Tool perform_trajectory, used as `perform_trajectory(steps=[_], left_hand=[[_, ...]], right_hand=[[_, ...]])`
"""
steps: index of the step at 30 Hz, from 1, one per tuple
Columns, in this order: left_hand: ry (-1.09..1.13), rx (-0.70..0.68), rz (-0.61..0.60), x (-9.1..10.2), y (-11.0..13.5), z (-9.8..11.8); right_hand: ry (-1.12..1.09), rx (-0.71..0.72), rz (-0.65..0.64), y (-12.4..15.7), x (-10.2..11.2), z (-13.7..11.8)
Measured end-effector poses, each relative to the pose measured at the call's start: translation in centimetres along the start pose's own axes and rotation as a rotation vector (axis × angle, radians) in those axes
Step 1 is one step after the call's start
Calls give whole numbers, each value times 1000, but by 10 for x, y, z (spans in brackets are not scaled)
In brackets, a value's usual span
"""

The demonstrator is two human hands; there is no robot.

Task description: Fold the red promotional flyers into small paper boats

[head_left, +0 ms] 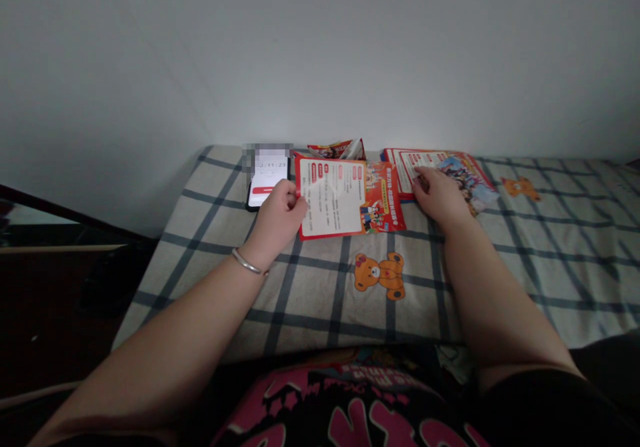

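My left hand (281, 215) is closed on the left edge of a printed red-and-white leaflet (333, 193). This sheet carries text blocks and cartoon figures, and its right end is near the other papers. On the right, a stack of similar leaflets (473, 173) lies on the checked cloth. My right hand (443, 197) rests on top of that stack with its fingers extended, partly covering the print. Behind the held leaflet, a folded or curled red printed piece (337, 148) shows only in part.
A phone (269, 175) with a lit timer screen is behind my left hand. The checked cloth (310, 300) with printed teddy bears covers the surface. A pale wall (320, 53) rises along its back edge. Dark floor (50, 340) shows at the left.
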State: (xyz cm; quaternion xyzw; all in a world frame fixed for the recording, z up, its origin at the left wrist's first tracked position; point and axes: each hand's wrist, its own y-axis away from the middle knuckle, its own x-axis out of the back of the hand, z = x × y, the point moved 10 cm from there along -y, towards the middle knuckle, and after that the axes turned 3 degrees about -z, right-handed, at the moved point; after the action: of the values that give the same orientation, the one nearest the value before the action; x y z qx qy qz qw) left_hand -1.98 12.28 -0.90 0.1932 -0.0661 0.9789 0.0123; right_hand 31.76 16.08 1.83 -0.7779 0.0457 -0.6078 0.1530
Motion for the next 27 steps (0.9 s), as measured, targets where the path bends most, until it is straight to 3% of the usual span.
perform_trajectory(steps=[5,11,19,27], left_hand=[[39,37,-60,-8,-1,-5],[130,71,-94,-13,-3,-5],[145,138,-123,-16,-1,-5],[154,171,-142,-17,0,0]], right_hand=[[-36,56,28,3,9,-22],[-338,-11,3,9,9,-44],[-557,-203,151,10,2,-16],[-586,-292,166,12,-2,7]])
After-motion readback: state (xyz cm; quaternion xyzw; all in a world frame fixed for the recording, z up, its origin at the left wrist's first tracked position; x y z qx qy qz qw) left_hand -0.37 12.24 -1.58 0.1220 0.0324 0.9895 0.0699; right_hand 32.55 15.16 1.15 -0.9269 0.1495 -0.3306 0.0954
